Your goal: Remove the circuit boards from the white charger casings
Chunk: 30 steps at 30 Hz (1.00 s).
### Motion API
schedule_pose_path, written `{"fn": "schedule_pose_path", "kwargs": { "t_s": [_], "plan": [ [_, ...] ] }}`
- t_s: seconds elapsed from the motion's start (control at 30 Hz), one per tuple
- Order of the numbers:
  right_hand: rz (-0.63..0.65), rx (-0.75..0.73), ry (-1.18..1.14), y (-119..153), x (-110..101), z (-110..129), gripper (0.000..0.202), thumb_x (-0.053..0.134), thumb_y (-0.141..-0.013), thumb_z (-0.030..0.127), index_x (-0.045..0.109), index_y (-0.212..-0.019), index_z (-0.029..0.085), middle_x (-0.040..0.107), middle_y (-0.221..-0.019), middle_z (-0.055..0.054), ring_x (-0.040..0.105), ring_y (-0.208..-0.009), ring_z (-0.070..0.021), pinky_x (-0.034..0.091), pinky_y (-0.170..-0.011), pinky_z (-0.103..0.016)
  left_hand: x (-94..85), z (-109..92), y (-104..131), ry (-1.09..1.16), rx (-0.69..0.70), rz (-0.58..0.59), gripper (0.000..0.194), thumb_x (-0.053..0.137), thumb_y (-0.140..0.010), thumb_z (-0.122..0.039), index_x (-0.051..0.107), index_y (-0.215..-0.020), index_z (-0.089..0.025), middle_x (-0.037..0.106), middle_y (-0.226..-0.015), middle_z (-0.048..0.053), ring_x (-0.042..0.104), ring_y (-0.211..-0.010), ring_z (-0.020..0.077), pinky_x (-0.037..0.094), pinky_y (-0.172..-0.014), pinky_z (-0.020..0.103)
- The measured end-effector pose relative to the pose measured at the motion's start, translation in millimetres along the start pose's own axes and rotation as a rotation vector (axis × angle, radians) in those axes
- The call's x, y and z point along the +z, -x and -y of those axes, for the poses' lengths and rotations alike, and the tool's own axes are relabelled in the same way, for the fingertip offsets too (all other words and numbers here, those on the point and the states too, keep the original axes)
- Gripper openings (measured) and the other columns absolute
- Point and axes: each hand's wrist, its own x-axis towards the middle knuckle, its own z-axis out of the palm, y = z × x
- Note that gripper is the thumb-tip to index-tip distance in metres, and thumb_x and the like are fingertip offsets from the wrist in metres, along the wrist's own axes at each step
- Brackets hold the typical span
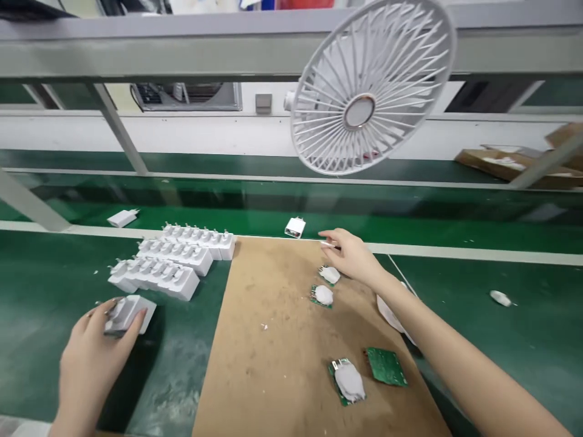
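Fingers of the left hand (98,346) curled around a white charger housing (129,313) just below the stacked rows (175,258), while the right hand (350,255) seemingly pinched a small part above two circuit boards (324,285).

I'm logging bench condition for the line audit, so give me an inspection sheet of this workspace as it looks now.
Surface: green bench mat with a brown board on it, both scuffed and dusty.
Job's things: white charger under the left hand; three rows of chargers; circuit boards on the brown board.
Clutter: loose white piece at right; white crumbs on the board.
Hands: left hand grips a charger; right hand reaches to the board's far edge, fingers on a small part, too small to tell.
Cables: nothing seen.
Surroundings: white fan overhead; conveyor belt carrying two chargers; cardboard tray far right.
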Motion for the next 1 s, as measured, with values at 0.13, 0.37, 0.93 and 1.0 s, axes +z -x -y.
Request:
{"fn": "schedule_pose_path", "kwargs": {
  "t_s": [0.13, 0.37, 0.93, 1.0],
  "plan": [
    [0.177, -0.097, -0.061, 53, -14, -2, 0.025, 0.056, -0.091, 0.035, 0.059, -0.109, 0.017, 0.062, -0.103, -0.005, 0.06, -0.09, -0.0171, 0.051, -0.078, -0.036, 1.1, -39, 34, 0.222, 0.237, 0.007, 0.034, 0.056, -0.078, -0.05, 0.057, -0.099, -0.024, 0.063, -0.108, 0.011, 0.062, -0.102, 0.033, 0.05, -0.083, 0.044],
    [0.289, -0.034, 0.011, 89, 20, 7, 0.03, 0.056, -0.092, 0.033, 0.055, -0.116, 0.017, 0.059, -0.112, -0.008, 0.061, -0.089, -0.0172, 0.052, -0.076, -0.036, 21.6, -83, 70, 0.435, 0.417, 0.246, 0.023, 0.054, -0.084, -0.039, 0.057, -0.101, -0.024, 0.051, -0.127, 0.012, 0.055, -0.114, 0.0293, 0.049, -0.084, 0.039],
    [0.518, -0.368, -0.083, 64, 0, 4, 0.038, 0.055, -0.082, 0.01, 0.057, -0.119, 0.018, 0.062, -0.099, -0.005, 0.058, -0.08, -0.0164, 0.046, -0.066, -0.028, -4.0, -96, 71, 0.385, 0.578, 0.042, 0.005, 0.062, -0.08, -0.022, 0.061, -0.084, -0.025, 0.058, -0.118, 0.012, 0.049, -0.116, 0.0368, 0.03, -0.099, 0.058],
    [0.546, -0.381, -0.144, 67, -2, 3, 0.05, 0.054, -0.08, 0.008, 0.05, -0.129, 0.02, 0.063, -0.098, -0.005, 0.059, -0.081, -0.016, 0.045, -0.065, -0.025, -7.5, -94, 72, 0.445, 0.576, 0.015, 0.01, 0.063, -0.078, -0.019, 0.061, -0.085, -0.026, 0.064, -0.105, 0.009, 0.052, -0.111, 0.0345, 0.031, -0.099, 0.057]
  ]
}}
